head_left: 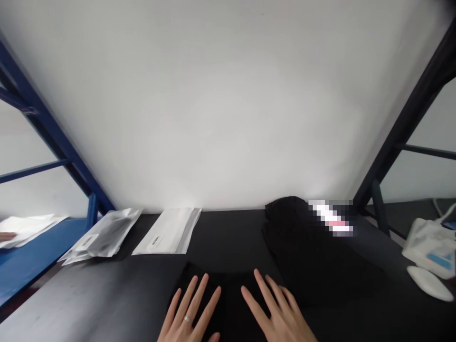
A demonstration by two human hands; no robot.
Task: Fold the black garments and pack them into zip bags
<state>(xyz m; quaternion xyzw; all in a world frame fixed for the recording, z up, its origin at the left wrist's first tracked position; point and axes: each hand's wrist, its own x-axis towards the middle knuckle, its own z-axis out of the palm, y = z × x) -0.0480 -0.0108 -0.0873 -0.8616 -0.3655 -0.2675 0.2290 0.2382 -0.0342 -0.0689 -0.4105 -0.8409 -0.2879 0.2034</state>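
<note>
A black cloth [231,289], likely a folded garment, lies at the near edge of the black table [228,237]. My left hand [190,311] rests flat on its left part, fingers spread, a ring on one finger. On its right part lies my right hand [276,304], also flat with fingers apart. Neither hand grips anything. The cloth's lower part runs out of view, and its outline is hard to make out against the dark table. Beyond my right hand a larger heap of black fabric [313,256] is spread out.
At the back left lie clear bags with dark contents [103,235] and a white packet with a label [169,231]. A white mouse [429,283] and a plastic-wrapped item [431,244] sit far right. Frame posts [53,123] flank the table. Another person's hand [7,236] touches papers, far left.
</note>
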